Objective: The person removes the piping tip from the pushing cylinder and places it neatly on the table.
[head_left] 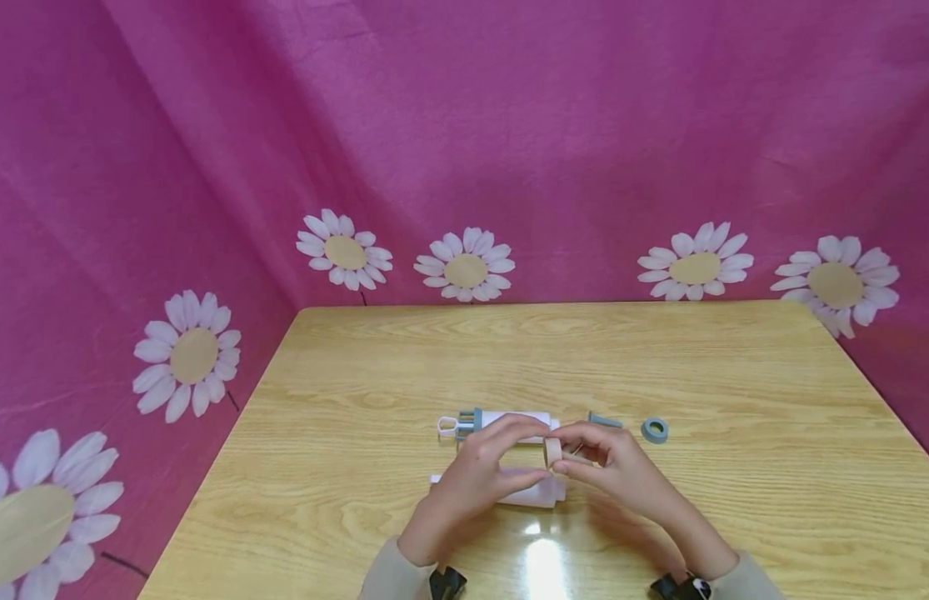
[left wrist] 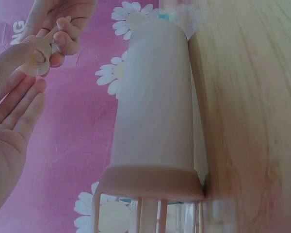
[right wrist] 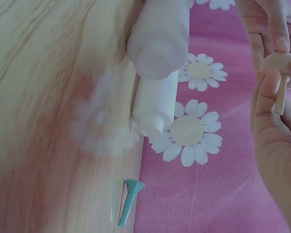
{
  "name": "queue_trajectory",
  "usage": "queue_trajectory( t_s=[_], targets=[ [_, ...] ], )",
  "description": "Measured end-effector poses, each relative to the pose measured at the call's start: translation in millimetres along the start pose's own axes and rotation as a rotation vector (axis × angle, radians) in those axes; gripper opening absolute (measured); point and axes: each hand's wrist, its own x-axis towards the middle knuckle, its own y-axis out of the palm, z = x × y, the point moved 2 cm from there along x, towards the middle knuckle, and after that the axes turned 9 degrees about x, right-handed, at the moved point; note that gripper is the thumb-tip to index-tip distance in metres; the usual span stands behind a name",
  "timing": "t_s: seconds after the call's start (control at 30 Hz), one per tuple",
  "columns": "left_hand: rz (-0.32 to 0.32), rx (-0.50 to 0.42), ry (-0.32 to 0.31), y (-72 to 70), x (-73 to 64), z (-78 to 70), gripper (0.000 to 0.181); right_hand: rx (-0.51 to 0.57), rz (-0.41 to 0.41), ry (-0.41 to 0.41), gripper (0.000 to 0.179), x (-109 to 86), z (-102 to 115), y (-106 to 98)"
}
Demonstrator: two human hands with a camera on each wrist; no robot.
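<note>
Above the front of the table, my left hand (head_left: 475, 471) pinches a beige ring cap (head_left: 552, 452) between thumb and fingers. My right hand (head_left: 617, 467) meets it from the other side and grips a thin beige nozzle (right wrist: 281, 97) that sticks out of the cap. In the left wrist view, the nozzle's stem (left wrist: 51, 36) lies between the right fingers. Below the hands, a white barrel with a beige collar (left wrist: 150, 182) lies on its side. Behind it lies a second white barrel (head_left: 501, 417) with a teal frame (head_left: 469, 425) and a white loop handle (head_left: 447, 427).
A teal funnel-shaped nozzle (head_left: 605, 420) and a teal ring cap (head_left: 655, 430) lie to the right of the barrels on the wooden table (head_left: 344, 392). A pink cloth with white daisies (head_left: 464, 150) hangs behind the table and along its left side.
</note>
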Motion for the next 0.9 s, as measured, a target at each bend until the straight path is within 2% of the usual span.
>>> queue_trajectory(
  t_s=[0.23, 0.47, 0.9],
  targets=[
    [0.006, 0.000, 0.019, 2.6, 0.8, 1.0, 0.040, 0.055, 0.021, 0.015, 0.024, -0.2, 0.4, 0.2],
    [-0.009, -0.003, 0.006, 1.0, 1.1, 1.2, 0.039, 0.109, 0.029, 0.059, 0.026, -4.3, -4.3, -0.4],
    [-0.027, -0.020, -0.019, -5.1, -1.6, 5.9, 0.041, 0.074, -0.030, 0.097, 0.015, -12.8, -12.2, -7.8]
  ],
)
